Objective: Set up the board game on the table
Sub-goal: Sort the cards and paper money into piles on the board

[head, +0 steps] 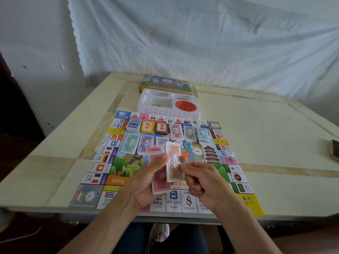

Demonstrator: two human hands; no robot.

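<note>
pale shoe [160, 233] and dark trousers sit lowest in view, under the table [275, 143] edge. just above, the left hand [146, 182] curls its fingers and thumb round a fanned stack of red notes [159, 186], while the right hand [200, 180] pinches a brown note [173, 162] between thumb and fingertips, upright and touching the red ones. both hover over the board [119, 180], which lies flat and unfolded on the table, its border made of flag squares, with cartoon buildings in the middle and a yellow corner at the near right. on its far half lie three card decks, blue [134, 124], yellow [147, 127] and red-brown [161, 128], beside sorted note piles: pink [176, 132], grey-green [189, 132], pale blue [202, 134], green [130, 143] and purple [145, 144]. beyond the board a white tray [165, 111] holds a red dish [185, 105]; the box [165, 84] lies behind it.
</note>
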